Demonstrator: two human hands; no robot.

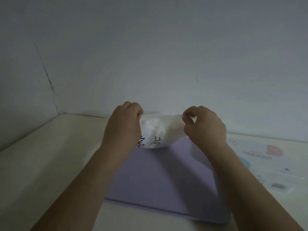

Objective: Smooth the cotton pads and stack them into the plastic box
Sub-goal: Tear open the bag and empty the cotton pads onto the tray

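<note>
Printed bag (156, 130) hung over mat (158, 180), its top pinched by curled fingers of left hand (124, 125) and right hand (205, 127); a sharp pull risked tearing it, scattering pads

I count two bare grips, the left grip (124, 125) and the right grip (206, 125); one white crinkled pack with black characters (158, 130); one flat lilac rectangular mat (158, 177); one clear plastic sheet printed with pink and blue shapes (266, 157); one cream tabletop (50, 155).
</note>
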